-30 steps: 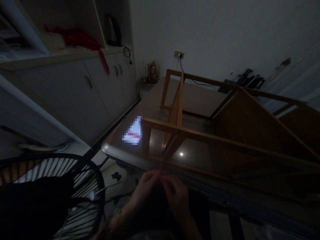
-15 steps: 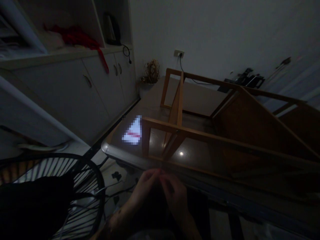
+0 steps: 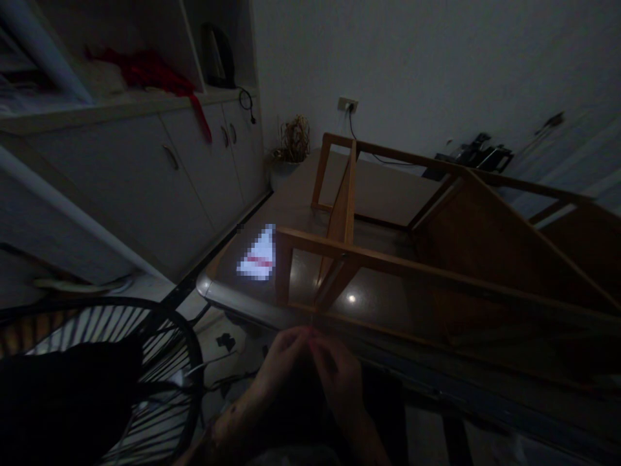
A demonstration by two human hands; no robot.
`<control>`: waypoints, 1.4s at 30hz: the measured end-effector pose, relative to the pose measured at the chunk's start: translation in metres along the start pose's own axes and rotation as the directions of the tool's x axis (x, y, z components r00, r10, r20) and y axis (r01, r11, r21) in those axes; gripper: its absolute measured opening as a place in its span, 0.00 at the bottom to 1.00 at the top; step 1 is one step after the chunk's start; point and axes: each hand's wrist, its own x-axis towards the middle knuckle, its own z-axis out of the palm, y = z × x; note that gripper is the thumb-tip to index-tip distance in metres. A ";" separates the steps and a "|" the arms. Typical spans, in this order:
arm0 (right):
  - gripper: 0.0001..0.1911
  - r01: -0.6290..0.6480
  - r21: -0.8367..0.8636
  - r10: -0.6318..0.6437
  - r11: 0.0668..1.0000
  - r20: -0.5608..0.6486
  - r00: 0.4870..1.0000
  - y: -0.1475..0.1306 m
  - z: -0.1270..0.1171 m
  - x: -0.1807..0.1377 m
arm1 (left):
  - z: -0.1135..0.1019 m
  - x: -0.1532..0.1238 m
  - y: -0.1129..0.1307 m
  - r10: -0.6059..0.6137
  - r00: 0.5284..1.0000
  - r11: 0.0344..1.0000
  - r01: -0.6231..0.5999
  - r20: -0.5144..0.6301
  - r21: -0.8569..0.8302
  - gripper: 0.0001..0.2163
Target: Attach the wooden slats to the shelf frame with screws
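Almost no change is seen against half a second ago: the left hand point(image 3: 283, 359) and right hand point(image 3: 341, 378) are still held together at the bottom centre, with the fingertips shifted by a hair at most. The camera view is held as it was, and nothing on the table point(image 3: 228, 292) is moved.

Both hands are narrowed to a pinch, fingertips meeting on a small pinkish item point(image 3: 310, 331). What the item is cannot be told, since the frame is too dark and the item too small. Which hand carries the load cannot be told either.

The item is located at the top of the two hands, between the left thumb side and the right fingertips. It is held just in front of the near table edge, and just below the lower rail of the wooden frame point(image 3: 388, 262). Contact between item and frame cannot be confirmed.

The wooden frame is laid on its side across the table, with its open end turned towards the hands. A bright pixelated patch point(image 3: 259, 255) is seen on the tabletop, left of the frame and well apart from the hands.

A black wire fan guard point(image 3: 187, 343) is placed to the left of the left forearm. White cabinets point(image 3: 145, 181) are set along the left wall, with a red cloth point(image 3: 155, 71) hung over the counter above them.
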 end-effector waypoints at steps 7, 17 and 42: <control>0.08 0.022 -0.004 -0.022 1.000 0.010 1.000 0.004 0.003 -0.001 | -0.001 0.001 -0.001 0.038 0.999 0.998 -0.039 0.033 0.046 0.18; 0.08 -0.005 -0.005 0.005 1.000 0.002 1.000 0.004 0.005 -0.003 | 0.003 -0.002 -0.001 0.026 0.999 1.000 -0.026 -0.025 0.006 0.16; 0.07 0.137 -0.298 -0.126 0.945 0.054 0.990 0.007 -0.002 -0.001 | 0.000 0.003 -0.005 -0.109 0.990 0.982 0.122 0.092 -0.147 0.19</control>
